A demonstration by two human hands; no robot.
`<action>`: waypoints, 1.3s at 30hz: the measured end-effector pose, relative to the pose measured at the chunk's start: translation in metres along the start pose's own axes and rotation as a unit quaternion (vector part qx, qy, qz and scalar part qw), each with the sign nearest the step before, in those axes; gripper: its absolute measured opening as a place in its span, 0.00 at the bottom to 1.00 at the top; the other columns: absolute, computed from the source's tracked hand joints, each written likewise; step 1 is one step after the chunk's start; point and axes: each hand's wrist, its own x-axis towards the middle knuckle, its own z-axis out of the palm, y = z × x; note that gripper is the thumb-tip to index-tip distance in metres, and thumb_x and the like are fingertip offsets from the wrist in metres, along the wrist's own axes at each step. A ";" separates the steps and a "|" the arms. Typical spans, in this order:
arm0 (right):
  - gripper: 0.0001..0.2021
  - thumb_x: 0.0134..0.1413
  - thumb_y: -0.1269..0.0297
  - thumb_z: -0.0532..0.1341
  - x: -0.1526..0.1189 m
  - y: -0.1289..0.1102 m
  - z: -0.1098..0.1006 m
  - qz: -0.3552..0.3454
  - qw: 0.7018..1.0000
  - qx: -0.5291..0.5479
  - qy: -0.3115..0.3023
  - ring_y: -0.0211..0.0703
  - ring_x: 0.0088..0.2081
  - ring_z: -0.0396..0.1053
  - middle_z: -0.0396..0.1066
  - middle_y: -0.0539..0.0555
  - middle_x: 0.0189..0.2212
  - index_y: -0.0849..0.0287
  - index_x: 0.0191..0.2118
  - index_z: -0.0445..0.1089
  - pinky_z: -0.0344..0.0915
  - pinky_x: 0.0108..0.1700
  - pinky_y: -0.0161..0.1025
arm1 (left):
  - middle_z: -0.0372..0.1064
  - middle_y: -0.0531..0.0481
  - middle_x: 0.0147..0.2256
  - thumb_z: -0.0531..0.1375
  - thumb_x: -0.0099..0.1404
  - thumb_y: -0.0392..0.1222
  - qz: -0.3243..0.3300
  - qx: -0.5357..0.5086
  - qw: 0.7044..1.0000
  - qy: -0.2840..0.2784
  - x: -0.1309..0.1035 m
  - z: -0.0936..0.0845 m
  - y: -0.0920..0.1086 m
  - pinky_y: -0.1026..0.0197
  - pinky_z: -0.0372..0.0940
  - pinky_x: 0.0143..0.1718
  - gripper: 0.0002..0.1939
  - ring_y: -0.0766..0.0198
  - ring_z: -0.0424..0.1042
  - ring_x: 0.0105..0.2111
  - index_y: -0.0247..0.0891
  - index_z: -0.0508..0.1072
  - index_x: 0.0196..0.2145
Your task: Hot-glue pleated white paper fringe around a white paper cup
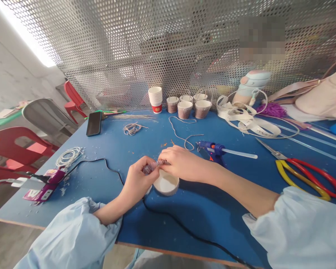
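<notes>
Left hand (139, 175) grip clamped on twisted cord (148, 169) | right hand (183, 163) grip likewise | cup (166, 184) just near | glue gun (214, 148) right

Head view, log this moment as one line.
left hand: holds twisted cord | right hand: holds same cord | cup: beside hands | glue gun: on table

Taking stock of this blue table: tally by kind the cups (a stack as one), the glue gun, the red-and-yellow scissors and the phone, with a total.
Small wrapped cups by the mesh: 5
Near cup: 1
Paper cup stack: 1
Glue gun: 1
Scissors: 1
Phone: 1
Total: 10
</notes>
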 end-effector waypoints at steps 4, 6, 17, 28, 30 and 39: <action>0.09 0.60 0.73 0.54 0.001 -0.002 0.000 -0.016 0.998 -0.055 -0.011 0.45 0.38 0.69 0.73 0.55 0.32 0.62 0.31 0.69 0.59 0.45 0.41 | 0.65 0.55 0.24 0.58 0.55 0.40 0.000 -0.011 1.000 -0.005 0.000 0.001 -0.002 0.67 0.57 0.26 0.05 0.70 0.59 0.24 0.37 0.68 0.24; 0.08 0.59 0.73 0.55 0.000 -0.004 0.000 -0.006 0.997 -0.070 -0.022 0.46 0.38 0.70 0.73 0.56 0.33 0.63 0.31 0.69 0.59 0.46 0.43 | 0.66 0.55 0.24 0.58 0.55 0.40 0.002 -0.010 1.000 -0.009 0.000 0.001 -0.003 0.67 0.57 0.26 0.05 0.69 0.60 0.25 0.37 0.68 0.25; 0.15 0.54 0.58 0.62 -0.029 -0.005 -0.018 0.094 0.984 0.135 0.065 0.47 0.45 0.69 0.72 0.56 0.46 0.59 0.46 0.69 0.64 0.46 0.43 | 0.67 0.55 0.25 0.60 0.54 0.42 -0.011 -0.023 0.999 -0.045 0.001 -0.004 0.002 0.67 0.59 0.27 0.06 0.69 0.62 0.25 0.37 0.69 0.29; 0.13 0.66 0.59 0.50 -0.085 0.011 0.016 0.096 0.945 0.212 0.229 0.38 0.34 0.69 0.71 0.51 0.33 0.56 0.35 0.67 0.65 0.38 0.36 | 0.69 0.50 0.54 0.52 0.65 0.56 -0.020 -0.061 0.996 -0.068 0.001 -0.037 -0.008 0.55 0.57 0.58 0.22 0.55 0.63 0.57 0.44 0.71 0.51; 0.13 0.67 0.62 0.47 -0.087 0.014 0.026 0.081 0.955 0.188 0.214 0.37 0.32 0.68 0.69 0.50 0.31 0.56 0.34 0.65 0.64 0.36 0.36 | 0.70 0.50 0.53 0.51 0.65 0.56 -0.012 -0.057 0.998 -0.038 0.009 -0.043 -0.014 0.55 0.57 0.58 0.22 0.55 0.64 0.56 0.44 0.71 0.51; 0.21 0.68 0.57 0.45 -0.084 0.024 0.053 0.104 0.976 0.138 0.133 0.38 0.23 0.58 0.57 0.47 0.19 0.54 0.22 0.51 0.55 0.26 0.36 | 0.70 0.46 0.46 0.54 0.60 0.41 -0.024 0.208 0.962 0.175 0.127 -0.085 -0.063 0.59 0.62 0.51 0.13 0.59 0.68 0.48 0.37 0.70 0.42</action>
